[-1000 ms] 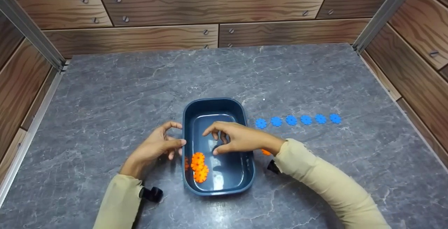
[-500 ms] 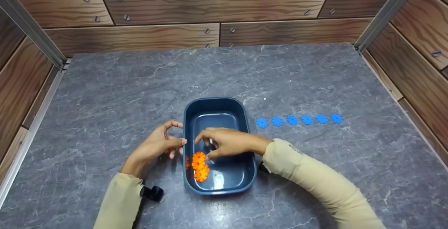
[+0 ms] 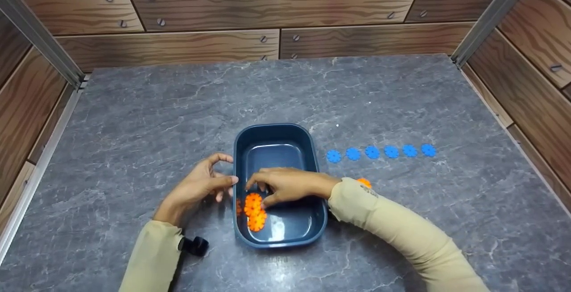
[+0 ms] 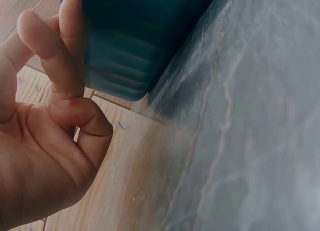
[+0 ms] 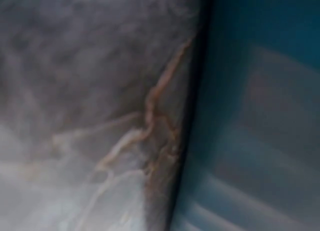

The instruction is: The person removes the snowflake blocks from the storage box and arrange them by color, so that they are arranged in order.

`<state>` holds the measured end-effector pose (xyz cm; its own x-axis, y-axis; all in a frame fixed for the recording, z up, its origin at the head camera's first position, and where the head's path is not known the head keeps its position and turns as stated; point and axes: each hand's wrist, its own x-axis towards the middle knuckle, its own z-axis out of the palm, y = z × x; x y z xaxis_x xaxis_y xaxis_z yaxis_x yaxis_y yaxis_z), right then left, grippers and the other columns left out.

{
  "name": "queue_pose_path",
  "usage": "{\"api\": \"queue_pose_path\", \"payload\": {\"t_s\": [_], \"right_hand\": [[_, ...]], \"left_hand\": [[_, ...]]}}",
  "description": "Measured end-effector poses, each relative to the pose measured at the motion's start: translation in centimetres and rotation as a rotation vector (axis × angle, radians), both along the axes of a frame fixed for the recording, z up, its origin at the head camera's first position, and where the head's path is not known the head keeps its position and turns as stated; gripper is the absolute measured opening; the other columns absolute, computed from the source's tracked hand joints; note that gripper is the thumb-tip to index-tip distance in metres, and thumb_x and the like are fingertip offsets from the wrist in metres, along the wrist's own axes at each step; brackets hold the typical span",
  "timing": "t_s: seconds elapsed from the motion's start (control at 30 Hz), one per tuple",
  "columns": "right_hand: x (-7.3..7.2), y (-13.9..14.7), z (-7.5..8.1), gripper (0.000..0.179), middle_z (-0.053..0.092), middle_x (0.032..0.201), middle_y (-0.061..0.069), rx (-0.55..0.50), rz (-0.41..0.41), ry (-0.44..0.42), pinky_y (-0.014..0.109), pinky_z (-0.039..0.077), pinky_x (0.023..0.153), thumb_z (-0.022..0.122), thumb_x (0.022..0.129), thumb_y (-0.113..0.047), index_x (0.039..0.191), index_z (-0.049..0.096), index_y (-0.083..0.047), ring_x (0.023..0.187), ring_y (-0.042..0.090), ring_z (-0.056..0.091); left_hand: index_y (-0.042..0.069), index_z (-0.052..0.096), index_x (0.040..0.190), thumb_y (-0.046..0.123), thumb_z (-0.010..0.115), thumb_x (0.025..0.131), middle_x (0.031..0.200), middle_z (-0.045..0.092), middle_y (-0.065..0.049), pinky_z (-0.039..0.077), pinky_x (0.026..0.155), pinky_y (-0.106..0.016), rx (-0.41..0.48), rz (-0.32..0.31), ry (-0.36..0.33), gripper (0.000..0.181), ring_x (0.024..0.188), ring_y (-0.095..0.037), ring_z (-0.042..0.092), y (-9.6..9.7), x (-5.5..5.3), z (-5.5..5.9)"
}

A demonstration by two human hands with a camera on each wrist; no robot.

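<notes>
A dark blue rectangular bin (image 3: 281,244) stands on the table. My left hand (image 3: 198,182) holds its left wall, thumb tip over the rim and the other fingers outside; the left wrist view shows this hand (image 4: 55,131) beside the bin's ribbed outer wall (image 4: 120,66). My right hand (image 3: 285,185) reaches down into the bin, thumb and fingers bent and apart. Its thumb tip is right at the edge of the orange flower-shaped discs (image 3: 255,220), which overlap on the bin's floor by the left wall. The right wrist view is blurred and shows no hand, only bin wall (image 5: 250,141) and table.
Several blue flower-shaped discs (image 3: 372,152) lie in a row right of the bin. Another orange disc (image 3: 364,182) shows partly behind the right sleeve (image 3: 397,220). Wood-patterned panels (image 3: 272,6) enclose the grey marbled table (image 3: 178,104) at the back and sides.
My right hand has moved left and lower into the bin, up to the orange discs. An orange disc beside the right sleeve has come into view. My left hand stays at the bin.
</notes>
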<state>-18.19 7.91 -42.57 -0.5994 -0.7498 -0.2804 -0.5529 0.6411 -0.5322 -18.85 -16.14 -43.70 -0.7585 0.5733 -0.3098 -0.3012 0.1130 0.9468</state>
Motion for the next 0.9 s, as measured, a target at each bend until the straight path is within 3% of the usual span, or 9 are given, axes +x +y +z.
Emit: {"api": "queue_pose_path", "payload": {"t_s": [0.9], "right_hand": [[0.02, -0.34, -0.33, 0.039, 0.054, 0.098, -0.001, 0.075, 0.024, 0.020, 0.023, 0.039, 0.073, 0.069, 0.089, -0.026, 0.127, 0.058, -0.025, 0.085, 0.011, 0.049]], "left_hand": [[0.004, 0.032, 0.127, 0.009, 0.067, 0.088, 0.064, 0.067, -0.003, 0.044, 0.045, -0.018, 0.016, -0.019, 0.020, 0.052, 0.042, -0.007, 0.050, 0.02, -0.19, -0.28]]}}
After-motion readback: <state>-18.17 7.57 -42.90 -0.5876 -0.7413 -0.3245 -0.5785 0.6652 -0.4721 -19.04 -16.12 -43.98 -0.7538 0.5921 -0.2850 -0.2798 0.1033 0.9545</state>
